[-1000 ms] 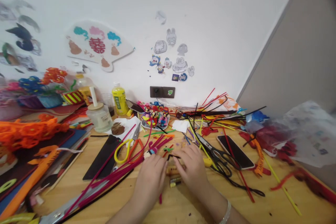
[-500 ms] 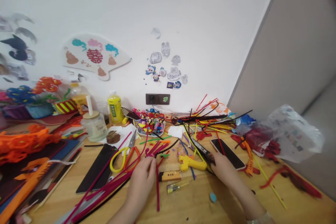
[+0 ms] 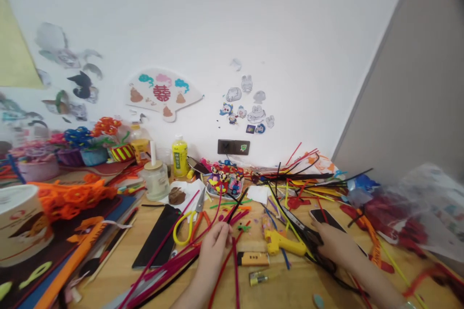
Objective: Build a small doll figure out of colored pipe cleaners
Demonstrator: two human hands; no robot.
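Well, from my remote seat, I see the left hand [image 3: 213, 251] curled narrow around a red pipe cleaner [image 3: 222, 268], though the grip is partly hidden. The right hand [image 3: 335, 246] lies over black-handled scissors [image 3: 302, 227]; I cannot tell whether it grips them. A yellow glue gun [image 3: 281, 246] sits between the hands.

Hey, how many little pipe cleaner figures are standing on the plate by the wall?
3: a left figure, a middle figure and a right figure, side by side on the plate. More could be hidden behind them.
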